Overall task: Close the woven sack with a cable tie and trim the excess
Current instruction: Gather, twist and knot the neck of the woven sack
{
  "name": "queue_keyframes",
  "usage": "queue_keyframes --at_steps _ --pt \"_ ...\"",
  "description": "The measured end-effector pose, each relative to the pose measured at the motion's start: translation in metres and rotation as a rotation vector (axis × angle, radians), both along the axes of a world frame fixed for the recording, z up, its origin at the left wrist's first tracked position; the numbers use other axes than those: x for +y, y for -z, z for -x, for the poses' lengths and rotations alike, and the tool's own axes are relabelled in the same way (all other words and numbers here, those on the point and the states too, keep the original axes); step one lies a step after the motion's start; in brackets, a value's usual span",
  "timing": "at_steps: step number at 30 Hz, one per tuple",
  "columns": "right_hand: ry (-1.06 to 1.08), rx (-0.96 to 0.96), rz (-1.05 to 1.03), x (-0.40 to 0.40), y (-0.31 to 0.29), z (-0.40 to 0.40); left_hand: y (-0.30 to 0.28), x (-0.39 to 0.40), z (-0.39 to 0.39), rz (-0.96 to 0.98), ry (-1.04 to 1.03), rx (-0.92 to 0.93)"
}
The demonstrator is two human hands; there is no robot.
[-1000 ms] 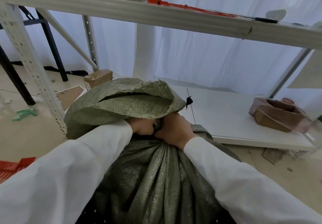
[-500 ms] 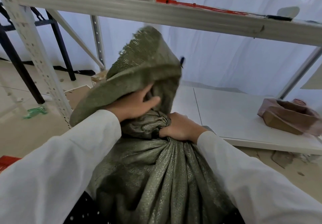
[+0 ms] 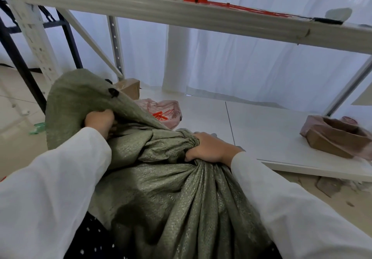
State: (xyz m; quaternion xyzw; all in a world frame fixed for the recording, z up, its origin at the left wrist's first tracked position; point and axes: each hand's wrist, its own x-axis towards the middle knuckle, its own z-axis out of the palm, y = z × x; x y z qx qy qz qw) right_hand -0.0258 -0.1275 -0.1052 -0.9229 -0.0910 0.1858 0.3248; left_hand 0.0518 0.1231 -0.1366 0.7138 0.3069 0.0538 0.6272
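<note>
A full green woven sack (image 3: 173, 202) stands in front of me, its top gathered into a neck. My right hand (image 3: 211, 148) is shut around that neck. My left hand (image 3: 99, 120) grips the loose flap of the sack's mouth (image 3: 80, 97), which is folded down to the left. A small black tag (image 3: 113, 92) sticks out of the flap. Behind the sack, on the low white shelf board, lies a clear plastic bag (image 3: 163, 111) with orange cable ties inside. More orange cable ties (image 3: 231, 7) lie on the upper shelf beam.
A metal rack frames the scene: the upper beam (image 3: 181, 15) overhead, a perforated post (image 3: 34, 43) at left, the low white shelf board (image 3: 271, 134). A brown torn carton (image 3: 334, 138) sits at right, a small cardboard box (image 3: 129, 87) behind the sack. White curtains hang behind.
The sack's flap, held upright half a second ago, is now pulled down and to the left by my left hand. The bag of orange ties has come into view. My right hand stays on the neck.
</note>
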Motion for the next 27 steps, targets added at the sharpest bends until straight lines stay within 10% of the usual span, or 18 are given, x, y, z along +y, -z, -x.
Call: queue_keyframes --at_steps 6,10,19,27 --pt "0.031 0.044 -0.039 -0.001 0.002 -0.003 0.004 0.018 -0.003 0.427 -0.295 -0.059" --pt "0.057 0.051 -0.036 -0.002 0.003 -0.006 -0.012 -0.001 0.003 -0.111 -0.293 -0.372" --pt "0.102 0.086 -0.059 -0.003 0.007 -0.009 -0.036 -0.049 0.017 -1.198 0.523 -0.687" --pt "0.405 0.222 -0.304 -0.014 0.032 -0.027 -0.035 -0.080 0.019 -0.849 1.268 0.089"
